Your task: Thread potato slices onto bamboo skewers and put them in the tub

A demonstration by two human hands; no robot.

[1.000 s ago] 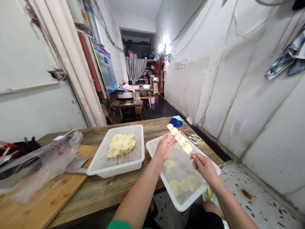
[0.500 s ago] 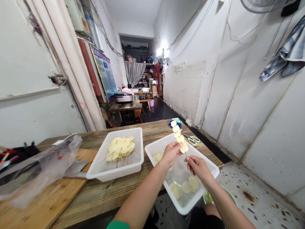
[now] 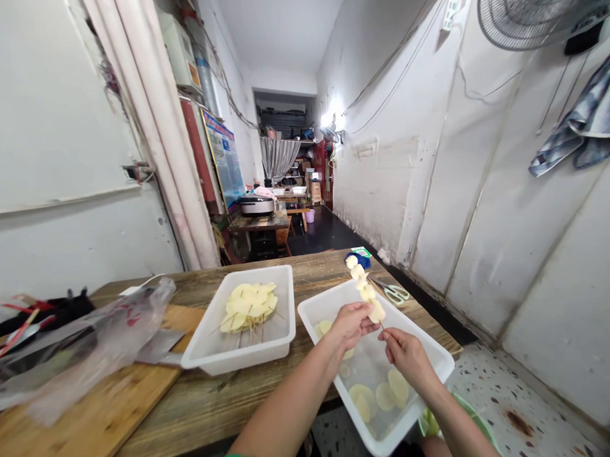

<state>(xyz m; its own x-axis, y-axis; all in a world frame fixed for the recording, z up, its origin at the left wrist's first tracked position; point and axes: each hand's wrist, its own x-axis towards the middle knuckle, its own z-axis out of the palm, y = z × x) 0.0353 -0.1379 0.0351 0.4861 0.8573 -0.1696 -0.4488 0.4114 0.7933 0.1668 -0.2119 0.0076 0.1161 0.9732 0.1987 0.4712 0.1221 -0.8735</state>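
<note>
A skewer of pale potato slices (image 3: 368, 292) slants up over the right-hand white tub (image 3: 372, 446). My left hand (image 3: 354, 325) pinches the lowest slices between thumb and fingers. Just below, my right hand (image 3: 404, 352) grips the bare lower end of the thin stick. Loose potato slices (image 3: 385, 396) lie in the tub beneath both hands, in what looks like water. To the left, a second white tub (image 3: 204, 358) holds a pile of skewered potato slices (image 3: 250, 302), their sticks pointing mostly toward me.
Scissors (image 3: 396, 294) and a dark blue bundle (image 3: 359, 258) lie beyond the right tub. On the left, a plastic bag (image 3: 104, 349) covers part of a wooden board (image 3: 140, 387). A green basin (image 3: 474, 416) stands on the floor at lower right.
The whole view has shifted, so everything sits slightly lower and further right. Both hands keep their hold on the skewer, and the slices on it look much the same.
</note>
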